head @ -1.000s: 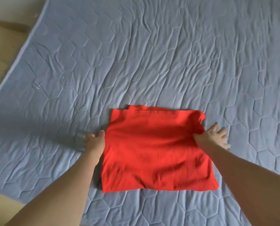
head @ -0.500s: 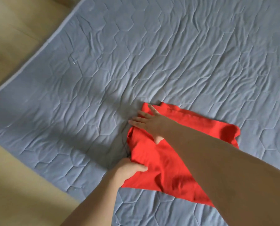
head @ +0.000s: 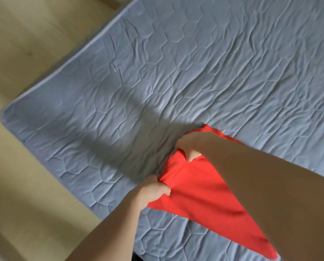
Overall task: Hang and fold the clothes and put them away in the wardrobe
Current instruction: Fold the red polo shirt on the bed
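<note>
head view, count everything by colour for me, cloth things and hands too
Red: 1, the folded red cloth garment
Grey-blue: 1, the quilted grey-blue bed cover
Bare hands: 2, left hand and right hand, both gripping the garment's edge
Total: 4

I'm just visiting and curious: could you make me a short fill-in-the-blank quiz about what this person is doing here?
1. The garment being handled is ____ in colour.
2. It lies on a quilted ____ bed cover.
3. The left hand ____ the garment's edge.
4. The right hand grips the ____.

Missing words: red; blue; grips; garment
</note>
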{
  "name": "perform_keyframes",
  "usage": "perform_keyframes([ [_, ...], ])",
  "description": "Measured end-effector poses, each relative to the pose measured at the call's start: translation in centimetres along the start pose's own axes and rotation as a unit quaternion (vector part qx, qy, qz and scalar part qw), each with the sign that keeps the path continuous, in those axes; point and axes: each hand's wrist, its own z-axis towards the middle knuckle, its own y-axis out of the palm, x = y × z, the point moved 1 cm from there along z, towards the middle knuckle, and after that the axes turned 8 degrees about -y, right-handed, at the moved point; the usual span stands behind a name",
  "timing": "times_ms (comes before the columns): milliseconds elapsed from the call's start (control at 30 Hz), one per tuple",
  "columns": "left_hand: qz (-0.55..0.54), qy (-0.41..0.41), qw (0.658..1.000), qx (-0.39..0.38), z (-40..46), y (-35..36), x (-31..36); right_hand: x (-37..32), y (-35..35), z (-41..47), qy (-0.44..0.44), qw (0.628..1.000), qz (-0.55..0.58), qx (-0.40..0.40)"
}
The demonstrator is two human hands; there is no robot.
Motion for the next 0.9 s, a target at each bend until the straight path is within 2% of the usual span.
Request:
perform_keyframes([
  [167, 0.067, 0.042, 0.996, 0.051, -5.2, -5.1, 5.9, 2.2, -5.7, -7.1, 0.026, 0.996, 0.032, 0.080],
  [300, 0.138, 0.095, 0.979, 0.119, -12.2, -10.2, 12.0, 3.4, -12.4, -15.4, 0.047, 0.987, 0.021, 0.155],
  [433, 0.195, 0.158, 0.947, 0.202, -21.5, -13.8, 17.4, 3.6, -19.4, -24.6, 0.074, 0.971, -0.006, 0.229],
  [567, 0.266, 0.192, 0.899, 0.289, -30.0, -14.7, 20.4, 2.8, -23.5, -32.3, 0.096, 0.950, -0.029, 0.295],
  [733, 0.378, 0.200, 0.820, 0.381, -35.0, -11.5, 20.2, 1.3, -21.6, -36.6, 0.089, 0.928, -0.061, 0.356],
  [900, 0.424, 0.205, 0.786, 0.401, -30.5, -3.5, 15.8, -0.3, -12.0, -35.1, 0.088, 0.924, -0.092, 0.359],
])
